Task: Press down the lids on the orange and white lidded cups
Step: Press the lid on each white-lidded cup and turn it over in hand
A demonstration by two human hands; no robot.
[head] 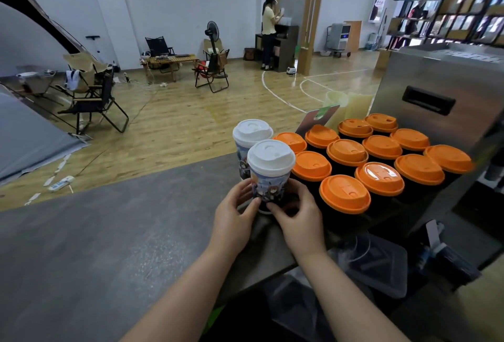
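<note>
Two printed paper cups with white lids stand on the grey counter (109,232). My left hand (234,213) and my right hand (297,216) grip the base of the nearer white-lidded cup (270,175) from both sides, fingers curled around it. The second white-lidded cup (252,134) stands just behind it, partly hidden. To the right, several black cups with orange lids (379,156) stand in close rows; the nearest orange lid (344,193) is beside my right hand.
A steel machine (441,90) rises behind the orange-lidded cups at the right. Clear plastic containers (376,265) lie below the counter's edge. Beyond the counter are a wooden floor, folding chairs, a fan and a person standing at a far cabinet.
</note>
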